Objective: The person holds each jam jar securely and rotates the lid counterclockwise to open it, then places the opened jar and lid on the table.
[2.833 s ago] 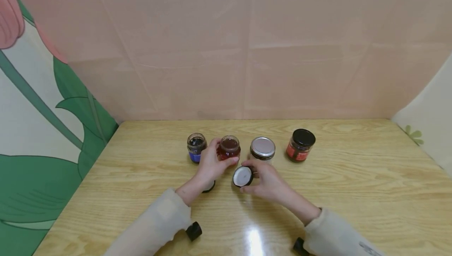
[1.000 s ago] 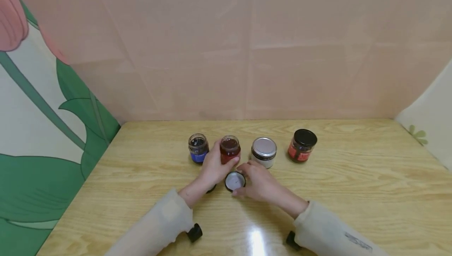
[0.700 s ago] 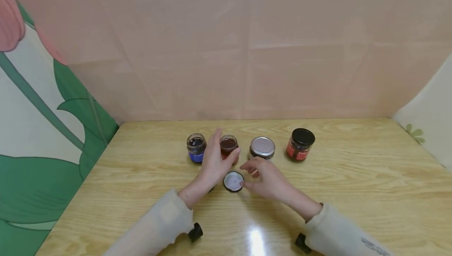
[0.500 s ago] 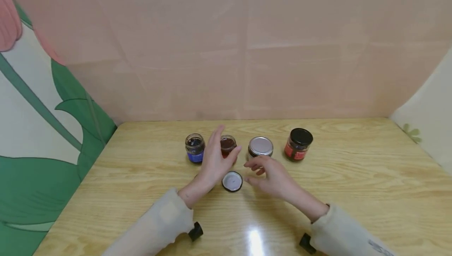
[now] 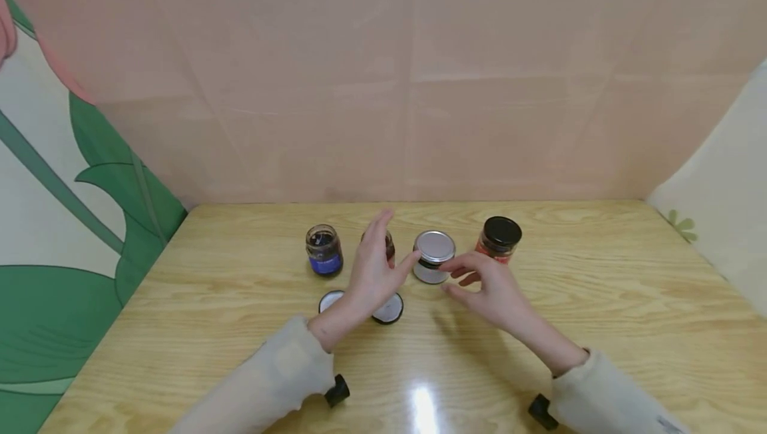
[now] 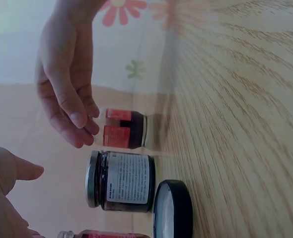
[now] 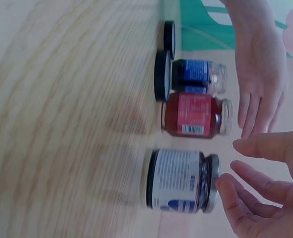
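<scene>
My left hand [image 5: 373, 274] hovers with fingers straight and thumb spread, in front of an open jar of red jam [image 7: 191, 115] that it mostly hides in the head view. To its right stands a white-labelled jar with a silver lid [image 5: 434, 246], screwed or set on top. My right hand [image 5: 494, 291] is held just right of that jar, fingers loosely bent and holding nothing; whether a fingertip touches the lid I cannot tell. Two black lids lie inner side up on the table: one lid [image 5: 388, 309] by the left wrist, another lid [image 5: 331, 299] partly behind it.
An open dark jar with a blue label [image 5: 325, 257] stands at the left of the row. At the right end is a red-labelled jar with a black lid [image 5: 502, 231], partly covered by the right hand. All stand on a wood-grain table [image 5: 240, 274] before a pink cloth.
The right hand has laid the black lid down, let go and moved right toward the silver-lidded jar. My left hand has released the red jam jar and lifted slightly. The view has shifted a little.
</scene>
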`<state>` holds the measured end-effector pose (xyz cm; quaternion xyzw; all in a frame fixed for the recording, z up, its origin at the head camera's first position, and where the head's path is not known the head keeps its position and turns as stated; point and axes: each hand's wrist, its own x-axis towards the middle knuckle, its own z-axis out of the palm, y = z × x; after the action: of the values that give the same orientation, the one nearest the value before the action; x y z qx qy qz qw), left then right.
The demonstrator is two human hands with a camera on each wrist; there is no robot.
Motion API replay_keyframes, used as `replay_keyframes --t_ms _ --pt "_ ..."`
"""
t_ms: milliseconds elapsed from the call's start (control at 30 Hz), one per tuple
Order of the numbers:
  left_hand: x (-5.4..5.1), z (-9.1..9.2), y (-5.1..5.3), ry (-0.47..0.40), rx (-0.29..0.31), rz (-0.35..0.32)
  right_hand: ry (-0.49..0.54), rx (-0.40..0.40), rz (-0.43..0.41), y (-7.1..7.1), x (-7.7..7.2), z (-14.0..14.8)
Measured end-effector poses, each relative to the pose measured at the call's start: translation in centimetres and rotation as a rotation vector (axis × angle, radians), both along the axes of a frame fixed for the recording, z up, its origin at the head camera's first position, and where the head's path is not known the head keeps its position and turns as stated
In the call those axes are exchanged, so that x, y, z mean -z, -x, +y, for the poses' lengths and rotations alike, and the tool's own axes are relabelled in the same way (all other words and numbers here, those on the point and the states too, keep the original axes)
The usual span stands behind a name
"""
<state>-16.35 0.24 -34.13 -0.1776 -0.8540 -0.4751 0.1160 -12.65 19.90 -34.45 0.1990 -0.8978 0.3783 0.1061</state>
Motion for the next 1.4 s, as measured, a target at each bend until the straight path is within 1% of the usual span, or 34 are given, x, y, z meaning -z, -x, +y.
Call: replay_keyframes --t_ms 200,300,400,533,600,767,933,1067,1233,1333,1400 --pt "-0.2 0.9 -0.2 0.006 0.02 -0.009 -0.008 0.035 0.015 0.2 0.0 1.1" --pt "-0.2 1.4 -0.2 0.005 0.034 -0.026 -0.007 0.054 -0.001 0.2 0.0 1.5" --pt "0.1 2.0 -0.2 0.022 0.055 -0.06 -0.017 0.081 -0.025 0.1 0.1 1.9" --pt "0.4 2.6 -0.2 0.077 0.08 -0.128 -0.034 0.11 -0.049 0.2 0.1 2.2" --pt "0.6 2.8 -0.1 0.102 0.087 -0.148 -0.034 0.115 -0.053 0.2 0.1 2.3" --pt "1.1 3.2 0.1 0.137 0.081 -0.148 -0.027 0.111 -0.05 0.1 0.0 2.5" --pt "1.5 3.6 0.4 0.148 0.088 -0.169 -0.02 0.114 -0.058 0.0 -0.1 2.6" --pt "2.1 3.8 0.7 0.156 0.089 -0.18 -0.023 0.112 -0.066 0.0 -0.1 2.6" --pt "3.1 4.2 1.2 0.139 0.075 -0.18 -0.028 0.109 -0.066 0.0 0.0 2.8" --pt "3.7 4.5 1.5 0.134 0.063 -0.199 -0.028 0.113 -0.068 0.0 0.0 2.9" --pt "4.1 4.6 1.7 0.131 0.055 -0.223 -0.027 0.115 -0.07 -0.1 0.0 2.9"
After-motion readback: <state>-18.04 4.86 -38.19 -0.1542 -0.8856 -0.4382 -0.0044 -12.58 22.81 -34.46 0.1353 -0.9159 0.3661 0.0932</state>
